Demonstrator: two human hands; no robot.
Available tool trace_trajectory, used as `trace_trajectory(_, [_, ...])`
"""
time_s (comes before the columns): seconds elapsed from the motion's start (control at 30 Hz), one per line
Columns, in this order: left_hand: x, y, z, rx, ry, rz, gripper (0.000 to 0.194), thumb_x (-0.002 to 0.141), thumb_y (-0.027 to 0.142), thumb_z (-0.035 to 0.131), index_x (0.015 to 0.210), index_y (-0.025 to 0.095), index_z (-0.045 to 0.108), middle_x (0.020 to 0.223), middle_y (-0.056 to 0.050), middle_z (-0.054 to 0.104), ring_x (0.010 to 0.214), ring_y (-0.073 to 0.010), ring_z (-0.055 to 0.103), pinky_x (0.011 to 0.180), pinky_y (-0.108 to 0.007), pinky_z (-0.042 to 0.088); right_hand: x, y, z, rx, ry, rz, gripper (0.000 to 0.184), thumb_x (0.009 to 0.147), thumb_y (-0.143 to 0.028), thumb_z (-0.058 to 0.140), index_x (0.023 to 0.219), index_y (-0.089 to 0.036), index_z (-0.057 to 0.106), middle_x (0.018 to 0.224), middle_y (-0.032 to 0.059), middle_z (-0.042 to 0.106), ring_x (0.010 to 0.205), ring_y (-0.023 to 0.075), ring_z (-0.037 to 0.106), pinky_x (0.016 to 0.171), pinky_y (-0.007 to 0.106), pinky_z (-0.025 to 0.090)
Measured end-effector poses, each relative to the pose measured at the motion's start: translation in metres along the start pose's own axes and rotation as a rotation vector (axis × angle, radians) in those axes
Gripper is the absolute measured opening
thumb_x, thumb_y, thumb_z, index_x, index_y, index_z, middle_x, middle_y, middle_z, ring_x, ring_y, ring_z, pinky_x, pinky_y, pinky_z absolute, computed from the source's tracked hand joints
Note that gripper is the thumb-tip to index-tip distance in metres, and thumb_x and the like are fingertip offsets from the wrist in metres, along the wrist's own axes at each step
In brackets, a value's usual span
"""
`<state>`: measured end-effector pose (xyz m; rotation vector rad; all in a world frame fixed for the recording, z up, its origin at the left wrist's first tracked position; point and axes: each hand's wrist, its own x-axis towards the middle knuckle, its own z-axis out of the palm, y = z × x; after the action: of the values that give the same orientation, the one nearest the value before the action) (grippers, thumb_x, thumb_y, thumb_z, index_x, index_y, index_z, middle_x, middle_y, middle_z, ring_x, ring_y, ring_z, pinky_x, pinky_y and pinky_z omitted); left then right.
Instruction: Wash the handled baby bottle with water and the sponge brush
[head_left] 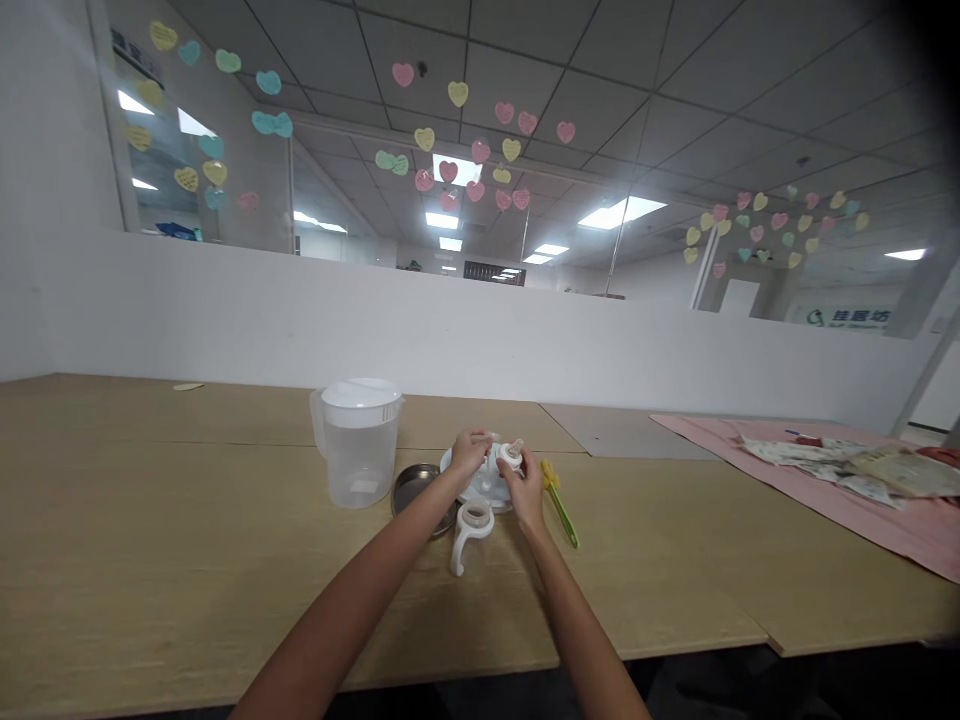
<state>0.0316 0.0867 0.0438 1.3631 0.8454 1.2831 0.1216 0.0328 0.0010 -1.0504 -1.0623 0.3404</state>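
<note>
Both my hands meet over a white plate (pixel 480 487) on the wooden table (pixel 187 560). My left hand (pixel 469 453) is closed around a small pale part that I cannot make out. My right hand (pixel 523 483) pinches a small white bottle nipple piece (pixel 511 456) just above the plate. Close in front of the plate lies a white handled bottle ring (pixel 471 530). A round metal dish (pixel 415 487) sits left of the plate, partly behind my left forearm.
A clear plastic pitcher (pixel 355 440) with a white lid stands left of the dish. A yellow-green brush (pixel 559 503) lies right of my right hand. A pink cloth (pixel 847 500) with packets (pixel 862 468) covers the table's right side. A white partition wall (pixel 450 330) runs behind.
</note>
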Motion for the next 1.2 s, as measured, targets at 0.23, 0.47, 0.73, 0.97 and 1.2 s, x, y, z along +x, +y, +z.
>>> trace_trajectory(0.23, [0.002,0.013,-0.019,0.422,-0.102,0.073,0.017,0.047,0.002,0.061,0.055,0.017,0.058,0.060,-0.003,0.063,0.074,-0.0196,0.059,0.072,-0.028,0.044,0.004,0.004,-0.007,-0.296,-0.006,-0.180,0.045,0.064,-0.042,0.063,0.100,-0.014,0.060,0.098,0.0106,0.061,0.083,0.0219,0.055,0.069,0.033,0.045])
trace_trajectory(0.47, [-0.022,0.056,-0.012,0.765,-0.424,0.333,0.029,0.062,0.018,0.058,0.090,0.016,0.067,0.088,-0.006,0.068,0.082,-0.0195,0.060,0.078,-0.027,0.043,0.003,-0.001,-0.013,-0.450,0.030,-0.355,0.038,0.067,-0.034,0.062,0.099,-0.014,0.062,0.091,0.0100,0.063,0.082,0.0231,0.056,0.076,0.037,0.043])
trace_trajectory(0.73, [-0.013,0.044,-0.021,0.592,-0.518,0.427,0.028,0.070,0.032,0.056,0.086,0.014,0.069,0.082,-0.005,0.070,0.072,-0.0151,0.059,0.068,-0.024,0.044,0.005,0.004,-0.018,-0.125,-0.055,-0.241,0.050,0.062,-0.037,0.069,0.106,-0.015,0.060,0.101,0.0098,0.063,0.089,0.0225,0.060,0.078,0.035,0.049])
trace_trajectory(0.97, [-0.007,0.025,-0.031,0.270,-0.461,0.137,0.031,0.060,0.036,0.067,0.079,0.012,0.069,0.072,-0.003,0.068,0.068,-0.0151,0.058,0.067,-0.026,0.044,0.004,0.002,-0.016,-0.012,-0.202,-0.152,0.048,0.061,-0.032,0.071,0.105,-0.017,0.061,0.106,0.0071,0.062,0.092,0.0223,0.060,0.083,0.037,0.049])
trace_trajectory(1.2, [-0.001,0.023,-0.038,0.053,-0.332,0.130,0.034,0.066,0.041,0.061,0.077,0.010,0.067,0.076,-0.008,0.067,0.069,-0.0150,0.060,0.071,-0.028,0.046,0.011,0.003,-0.018,0.095,-0.091,-0.036,0.055,0.055,-0.037,0.073,0.104,-0.014,0.060,0.103,0.0100,0.063,0.094,0.0246,0.059,0.083,0.039,0.048])
